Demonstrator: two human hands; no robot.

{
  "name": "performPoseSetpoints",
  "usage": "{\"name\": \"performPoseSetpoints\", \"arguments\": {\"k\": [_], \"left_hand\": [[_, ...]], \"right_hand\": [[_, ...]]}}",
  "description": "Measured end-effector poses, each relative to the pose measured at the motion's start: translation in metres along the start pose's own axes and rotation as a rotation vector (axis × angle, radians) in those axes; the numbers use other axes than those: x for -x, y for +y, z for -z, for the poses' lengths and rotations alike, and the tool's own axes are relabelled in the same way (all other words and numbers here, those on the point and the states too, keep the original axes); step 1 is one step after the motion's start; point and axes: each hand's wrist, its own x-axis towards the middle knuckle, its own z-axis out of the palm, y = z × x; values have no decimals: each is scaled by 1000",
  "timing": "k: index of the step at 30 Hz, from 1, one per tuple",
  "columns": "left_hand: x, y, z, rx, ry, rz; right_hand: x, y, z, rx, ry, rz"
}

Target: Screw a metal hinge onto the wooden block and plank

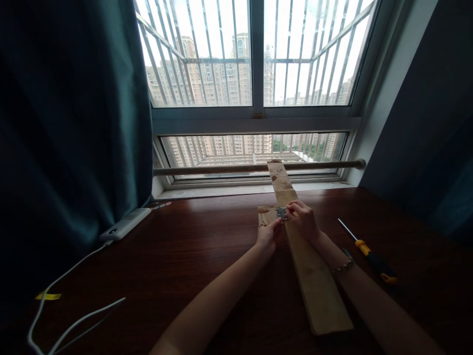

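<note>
A long wooden board (318, 276) runs away from me across the table, its far end up by the window rail. A short wooden board (266, 213) meets its left side. Across the joint lies a small metal hinge (282, 213). My left hand (266, 237) grips the short board's near edge, its thumb against the hinge; its other fingers are partly hidden. My right hand (305, 219) is over the long board, thumb and forefinger pinched together at the hinge's right side. Whatever is in that pinch is too small to make out.
On the dark wooden table (207, 231), a yellow-and-black screwdriver (369, 254) lies right of my right forearm. Small metal pieces (346, 253), probably screws, are beside my wrist. At left are a white power strip (125, 224), a white cable (77, 268) and a yellow strip (48, 297). A rail (221, 169) crosses before the window.
</note>
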Motion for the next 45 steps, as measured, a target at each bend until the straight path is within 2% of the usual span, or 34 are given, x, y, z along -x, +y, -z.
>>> {"name": "performPoseSetpoints", "arguments": {"k": [8, 13, 18, 23, 27, 35, 45], "left_hand": [[1, 0, -1, 1, -14, -18], [0, -3, 3, -4, -28, -5], [2, -4, 3, 6, -5, 13], [5, -1, -2, 8, -14, -9], [4, 0, -5, 14, 22, -29], [-8, -6, 4, 16, 9, -32], [-7, -4, 5, 16, -17, -12]], "right_hand": [[-2, -2, -2, -119, 30, -83], [0, 3, -6, -65, 92, -128], [1, 4, -8, -88, 77, -140], [1, 0, -7, -1, 41, -89], [-1, -1, -6, -15, 24, -77], [-9, 2, -8, -36, -77, -81], [-4, 3, -15, -25, -84, -75]]}}
